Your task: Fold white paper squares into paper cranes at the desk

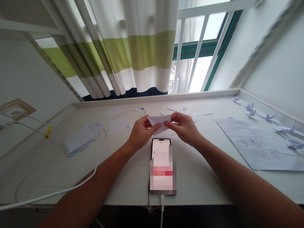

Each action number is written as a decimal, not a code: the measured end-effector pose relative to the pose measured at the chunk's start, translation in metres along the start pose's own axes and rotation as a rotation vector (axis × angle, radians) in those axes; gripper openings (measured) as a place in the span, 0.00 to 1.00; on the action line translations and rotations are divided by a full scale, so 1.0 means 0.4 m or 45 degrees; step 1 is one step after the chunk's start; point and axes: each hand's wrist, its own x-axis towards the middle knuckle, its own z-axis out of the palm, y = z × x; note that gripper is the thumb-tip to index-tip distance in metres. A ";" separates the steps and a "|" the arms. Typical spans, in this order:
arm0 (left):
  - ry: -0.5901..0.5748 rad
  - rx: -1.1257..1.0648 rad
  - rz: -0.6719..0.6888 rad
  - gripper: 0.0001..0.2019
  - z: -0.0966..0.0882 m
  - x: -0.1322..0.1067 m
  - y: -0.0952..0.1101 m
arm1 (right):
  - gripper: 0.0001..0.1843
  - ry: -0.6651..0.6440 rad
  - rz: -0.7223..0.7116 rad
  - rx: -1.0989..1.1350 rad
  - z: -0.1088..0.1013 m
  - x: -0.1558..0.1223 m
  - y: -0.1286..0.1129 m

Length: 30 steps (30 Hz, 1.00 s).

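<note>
A small white piece of paper (160, 120) is held up between my two hands, just above the far end of a phone. My left hand (142, 133) pinches its left side, with the thumb on the near face. My right hand (184, 127) grips its right side in the same way, thumb in front. The paper bends slightly along its top edge. Below it lies the phone (161, 158), screen up and partly blurred, with a white cable (162, 202) plugged into its near end.
A stack of white paper (79, 139) and loose sheets (119, 125) lie left. Paper scraps (183, 110) lie behind my hands. At right are a printed sheet (251, 142) and several folded paper cranes (269, 117). A white cord (102, 152) crosses my left forearm.
</note>
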 end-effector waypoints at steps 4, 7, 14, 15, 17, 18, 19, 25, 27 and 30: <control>0.020 -0.043 -0.046 0.21 0.000 0.006 0.010 | 0.17 0.031 -0.016 0.038 -0.002 0.003 0.001; 0.075 -0.100 -0.038 0.24 -0.004 0.009 0.022 | 0.21 0.044 0.001 0.147 -0.008 0.006 -0.001; 0.001 0.126 0.271 0.11 -0.017 0.001 0.033 | 0.29 0.074 0.018 0.288 -0.012 0.003 -0.011; -0.020 0.175 0.302 0.08 -0.019 0.001 0.031 | 0.28 0.058 -0.002 0.286 -0.011 0.002 -0.012; -0.051 0.241 0.298 0.08 -0.022 0.001 0.025 | 0.24 0.011 -0.038 0.270 -0.008 0.001 -0.013; -0.054 0.244 0.273 0.10 -0.022 0.002 0.022 | 0.22 -0.006 -0.057 0.246 -0.007 0.001 -0.014; -0.051 0.230 0.246 0.12 -0.023 0.002 0.020 | 0.21 -0.015 -0.078 0.215 -0.006 0.000 -0.014; -0.018 0.078 0.171 0.16 -0.017 0.003 0.024 | 0.13 -0.045 -0.166 0.084 -0.009 -0.002 -0.009; -0.010 0.045 0.149 0.16 -0.016 0.003 0.028 | 0.13 -0.027 -0.183 0.045 -0.011 -0.002 -0.010; 0.001 0.019 0.139 0.18 -0.017 0.005 0.028 | 0.15 -0.026 -0.201 0.004 -0.015 -0.002 -0.010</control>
